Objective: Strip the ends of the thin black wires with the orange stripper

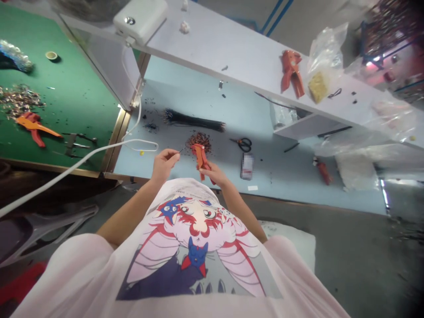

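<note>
My left hand (164, 165) pinches the end of a thin dark wire (181, 150), most of which is hidden by the fingers. To its right, my right hand (213, 172) is wrapped round the handles of a red and orange wire stripper (200, 157). The stripper's head points away from me, apart from the left hand. Just beyond it lies a small heap of copper-coloured and dark scraps (200, 140). Farther back, a long bundle of black wires (195, 120) rests on the light blue tabletop (218, 170).
Scissors (243, 143) with black handles and a blurred-out rectangular item (247, 165) lie to the right. A white cable (82, 157) crosses at left, below a raised white shelf (215, 39). More strippers sit on the shelf (292, 73) and green table (35, 128).
</note>
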Demonstrator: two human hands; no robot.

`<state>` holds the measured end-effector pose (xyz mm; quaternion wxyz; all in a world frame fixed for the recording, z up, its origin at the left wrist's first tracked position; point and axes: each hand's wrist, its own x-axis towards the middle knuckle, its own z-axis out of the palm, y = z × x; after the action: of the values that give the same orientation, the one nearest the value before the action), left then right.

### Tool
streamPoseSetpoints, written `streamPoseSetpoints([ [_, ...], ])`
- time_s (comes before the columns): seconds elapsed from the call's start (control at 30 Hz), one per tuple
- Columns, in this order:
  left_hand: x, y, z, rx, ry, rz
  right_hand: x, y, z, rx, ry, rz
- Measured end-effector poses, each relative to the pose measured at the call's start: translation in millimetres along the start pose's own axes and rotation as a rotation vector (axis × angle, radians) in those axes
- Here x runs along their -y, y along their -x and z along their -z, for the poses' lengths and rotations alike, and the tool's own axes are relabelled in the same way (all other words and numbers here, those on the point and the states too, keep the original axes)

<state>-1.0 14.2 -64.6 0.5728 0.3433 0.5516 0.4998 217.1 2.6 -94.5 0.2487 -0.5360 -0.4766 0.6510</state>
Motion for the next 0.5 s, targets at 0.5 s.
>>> streamPoseSetpoints([
  [0.5, -26, 20, -15.8, -0.032, -0.156, -0.296, 60, 56, -19, 0.442, -0.799, -0.102],
])
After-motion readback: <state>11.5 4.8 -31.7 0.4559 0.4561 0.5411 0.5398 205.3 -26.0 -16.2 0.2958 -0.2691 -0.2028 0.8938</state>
